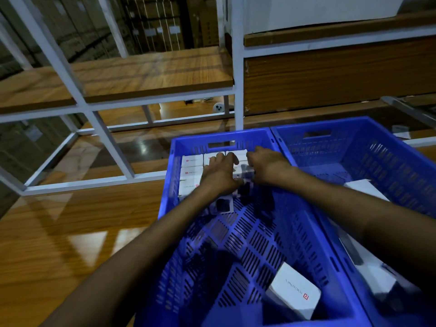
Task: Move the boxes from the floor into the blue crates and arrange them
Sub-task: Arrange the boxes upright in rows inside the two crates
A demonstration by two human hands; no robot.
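Blue plastic, slotted all over: two crates stand side by side on the wooden floor (70,220). Both hands are deep in the far end of the left crate (168,185).

White boxes (191,171) are packed there in tidy rows against the far wall and left wall. The left hand (220,171) lies over their tops with fingers spread and pressing down. Whether its thumb also pinches anything, I cannot tell. The right hand (266,165) has its fingers curled on the box (243,171) between the two hands, at the right end of the rows. This looks like seating that box into line.

What the next move turns on lies the other way. A loose box (293,291) sits in the near right corner of the same crate, well apart from the rows and behind both hands, toward the person. Its long axis is askew to the crate walls, so it would need turning to match the rows. It is under the right forearm's side, so the right hand is the nearer one to draw back for it.

More white boxes (364,188) lie unsorted in the right crate (389,147). No box shows on the floor here.
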